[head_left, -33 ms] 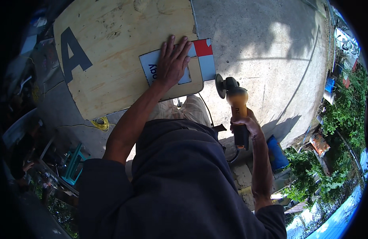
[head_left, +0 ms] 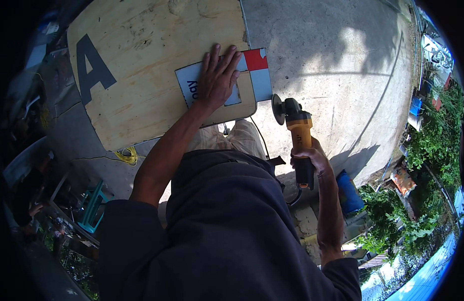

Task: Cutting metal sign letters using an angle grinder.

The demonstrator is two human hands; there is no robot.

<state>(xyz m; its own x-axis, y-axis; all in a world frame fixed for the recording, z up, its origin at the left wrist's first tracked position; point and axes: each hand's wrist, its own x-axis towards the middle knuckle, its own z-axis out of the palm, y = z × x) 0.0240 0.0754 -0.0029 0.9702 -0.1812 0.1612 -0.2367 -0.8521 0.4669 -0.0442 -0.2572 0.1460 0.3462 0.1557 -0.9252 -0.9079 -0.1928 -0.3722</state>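
Note:
My left hand (head_left: 218, 80) lies flat with its fingers spread, pressing on a thin white sheet panel (head_left: 262, 84). The panel has a red patch (head_left: 256, 59), dark lettering and a cut-out through which bare wood shows. It rests on a pale plywood board (head_left: 157, 95), and its right end sticks out past the board's edge. My right hand (head_left: 312, 156) is wrapped round the body of an orange and black angle grinder (head_left: 300, 134). The grinder's disc (head_left: 278, 109) stands on edge beside the panel's near right corner, with a small gap that is hard to judge.
A dark cord (head_left: 294, 199) trails from the grinder's rear. Yellow cable (head_left: 125, 156) lies coiled below the board's near left side, close to a green plastic stool (head_left: 93, 206). Sunlit concrete (head_left: 337, 95) extends to the right. A blue container (head_left: 349, 193) and plants (head_left: 437, 135) stand beyond my right arm.

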